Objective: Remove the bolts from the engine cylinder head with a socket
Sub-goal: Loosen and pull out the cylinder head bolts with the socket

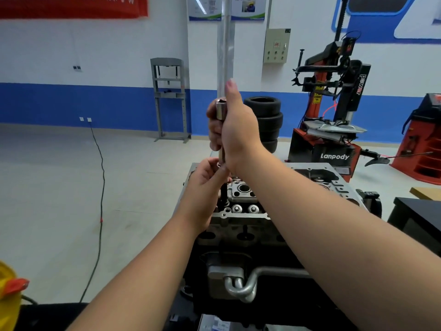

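1. White walls with a blue lower band enclose a workshop with a pale floor (pixel 59 187); wide bare floor is seen to the left of the engine.
2. That open floor is crossed only by a black cable (pixel 101 187), which runs from a wall socket towards the near edge of the view.
3. On the right, room is tighter: a red and black tyre changer (pixel 331 111) marked "Lanpody" stands behind the engine, and a stack of tyres (pixel 267 120) is placed just beside it.
4. A grey press frame (pixel 169 99) is set against the back wall, well apart from the work.
5. A dark table (pixel 420 218) edge is seen near the engine's right side.
6. The engine cylinder head (pixel 241 201) is mounted low in the middle, its near edge facing the person, with pipes (pixel 241 286) below it.
7. A long socket tool (pixel 220 130) is held upright over the head's left end, its dark lower shaft (pixel 224 193) reaching down to the head; the bolt itself cannot be made out.
8. The right hand (pixel 238 130) is wrapped closed around the tool's upper part, thumb raised.
9. The left hand (pixel 202 192) is pinched around the tool lower down, fingers curled.
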`<action>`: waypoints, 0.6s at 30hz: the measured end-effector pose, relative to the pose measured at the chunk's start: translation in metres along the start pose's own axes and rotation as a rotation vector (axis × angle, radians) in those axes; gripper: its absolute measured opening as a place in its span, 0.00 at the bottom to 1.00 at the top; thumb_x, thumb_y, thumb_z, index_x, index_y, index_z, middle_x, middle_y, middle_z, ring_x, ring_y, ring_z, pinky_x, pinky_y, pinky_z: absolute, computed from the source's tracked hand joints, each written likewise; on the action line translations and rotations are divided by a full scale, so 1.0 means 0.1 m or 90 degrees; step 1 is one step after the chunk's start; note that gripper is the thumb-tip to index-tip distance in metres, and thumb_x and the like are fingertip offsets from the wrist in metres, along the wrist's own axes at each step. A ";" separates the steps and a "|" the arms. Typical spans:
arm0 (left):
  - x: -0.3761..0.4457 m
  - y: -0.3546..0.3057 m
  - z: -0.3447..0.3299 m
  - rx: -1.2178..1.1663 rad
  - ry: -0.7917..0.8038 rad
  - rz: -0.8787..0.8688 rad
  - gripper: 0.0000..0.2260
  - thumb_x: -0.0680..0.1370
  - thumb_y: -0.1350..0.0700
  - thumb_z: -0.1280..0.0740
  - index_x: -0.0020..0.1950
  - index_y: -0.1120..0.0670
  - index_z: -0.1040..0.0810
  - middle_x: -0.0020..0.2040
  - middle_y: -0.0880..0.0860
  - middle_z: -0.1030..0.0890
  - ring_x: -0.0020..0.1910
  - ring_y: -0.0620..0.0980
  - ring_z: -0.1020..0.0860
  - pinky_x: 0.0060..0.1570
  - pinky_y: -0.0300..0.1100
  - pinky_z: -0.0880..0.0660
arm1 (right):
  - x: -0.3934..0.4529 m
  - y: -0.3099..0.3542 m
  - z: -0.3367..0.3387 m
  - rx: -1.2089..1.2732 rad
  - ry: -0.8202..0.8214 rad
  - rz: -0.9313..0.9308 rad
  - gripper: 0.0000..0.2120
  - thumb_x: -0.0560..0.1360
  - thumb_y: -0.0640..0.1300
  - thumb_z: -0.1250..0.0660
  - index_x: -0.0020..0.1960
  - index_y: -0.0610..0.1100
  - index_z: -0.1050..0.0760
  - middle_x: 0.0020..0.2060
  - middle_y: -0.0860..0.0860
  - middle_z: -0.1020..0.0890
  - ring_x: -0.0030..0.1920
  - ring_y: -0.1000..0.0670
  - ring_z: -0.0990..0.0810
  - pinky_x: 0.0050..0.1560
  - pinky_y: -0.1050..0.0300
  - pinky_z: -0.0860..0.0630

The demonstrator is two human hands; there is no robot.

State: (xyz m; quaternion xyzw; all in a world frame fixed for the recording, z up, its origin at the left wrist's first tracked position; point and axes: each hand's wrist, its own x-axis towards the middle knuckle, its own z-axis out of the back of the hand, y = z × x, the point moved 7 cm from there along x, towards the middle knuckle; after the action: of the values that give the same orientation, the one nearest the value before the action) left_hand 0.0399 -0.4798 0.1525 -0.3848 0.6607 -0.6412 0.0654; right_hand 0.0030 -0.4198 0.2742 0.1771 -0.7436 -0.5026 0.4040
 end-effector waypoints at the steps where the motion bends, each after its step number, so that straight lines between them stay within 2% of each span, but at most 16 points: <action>1: -0.02 0.01 -0.01 -0.006 0.029 0.008 0.15 0.73 0.37 0.32 0.49 0.45 0.17 0.44 0.47 0.17 0.46 0.45 0.20 0.49 0.42 0.26 | 0.01 0.00 0.00 0.008 0.011 -0.005 0.25 0.81 0.63 0.41 0.35 0.46 0.30 0.23 0.54 0.34 0.25 0.52 0.40 0.29 0.57 0.41; 3: -0.03 0.03 -0.01 0.004 0.045 0.022 0.16 0.76 0.35 0.37 0.46 0.42 0.15 0.46 0.49 0.15 0.50 0.49 0.19 0.56 0.51 0.28 | 0.03 0.02 0.02 -0.015 0.022 0.001 0.20 0.80 0.60 0.36 0.38 0.46 0.32 0.23 0.55 0.34 0.25 0.52 0.40 0.29 0.57 0.41; 5: -0.02 0.03 0.01 0.021 0.027 0.028 0.15 0.78 0.35 0.37 0.45 0.41 0.15 0.45 0.48 0.15 0.49 0.48 0.19 0.56 0.52 0.29 | 0.02 0.04 0.04 -0.051 0.008 0.023 0.14 0.81 0.53 0.36 0.44 0.45 0.31 0.24 0.54 0.30 0.25 0.53 0.36 0.29 0.55 0.37; 9: 0.00 0.00 0.04 0.029 -0.033 -0.002 0.09 0.76 0.39 0.31 0.45 0.42 0.18 0.38 0.43 0.18 0.39 0.40 0.21 0.45 0.37 0.29 | -0.01 0.11 0.07 -0.125 -0.044 0.062 0.11 0.82 0.52 0.37 0.47 0.45 0.25 0.36 0.50 0.21 0.32 0.52 0.25 0.36 0.55 0.26; 11: 0.02 0.01 0.06 0.032 -0.061 -0.010 0.11 0.74 0.40 0.28 0.48 0.45 0.19 0.37 0.42 0.19 0.36 0.38 0.23 0.40 0.35 0.29 | -0.01 0.10 0.06 -0.117 -0.039 0.043 0.15 0.83 0.52 0.40 0.46 0.45 0.22 0.36 0.50 0.22 0.33 0.52 0.25 0.36 0.55 0.26; 13: 0.02 0.00 0.04 0.013 -0.036 -0.010 0.09 0.75 0.39 0.29 0.47 0.43 0.17 0.38 0.43 0.19 0.37 0.39 0.24 0.43 0.39 0.30 | -0.01 0.07 0.04 -0.073 -0.034 0.032 0.20 0.84 0.52 0.44 0.42 0.44 0.23 0.30 0.50 0.25 0.29 0.52 0.30 0.32 0.55 0.31; 15: 0.00 0.00 0.00 -0.011 0.018 -0.002 0.12 0.77 0.36 0.34 0.47 0.41 0.15 0.42 0.44 0.17 0.43 0.43 0.21 0.48 0.46 0.28 | 0.00 0.05 0.04 -0.023 -0.035 0.029 0.22 0.84 0.54 0.46 0.39 0.43 0.27 0.25 0.52 0.30 0.26 0.52 0.36 0.30 0.56 0.38; 18: -0.02 0.03 0.01 0.008 0.042 0.020 0.15 0.81 0.38 0.37 0.49 0.43 0.14 0.50 0.52 0.14 0.54 0.55 0.17 0.61 0.57 0.27 | 0.00 0.06 0.03 -0.040 -0.016 0.046 0.18 0.83 0.59 0.41 0.45 0.44 0.31 0.24 0.54 0.31 0.26 0.53 0.37 0.27 0.57 0.38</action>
State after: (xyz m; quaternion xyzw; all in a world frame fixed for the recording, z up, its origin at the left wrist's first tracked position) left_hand 0.0402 -0.4799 0.1486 -0.3530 0.6645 -0.6563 0.0559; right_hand 0.0014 -0.4151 0.2795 0.1306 -0.7383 -0.5132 0.4177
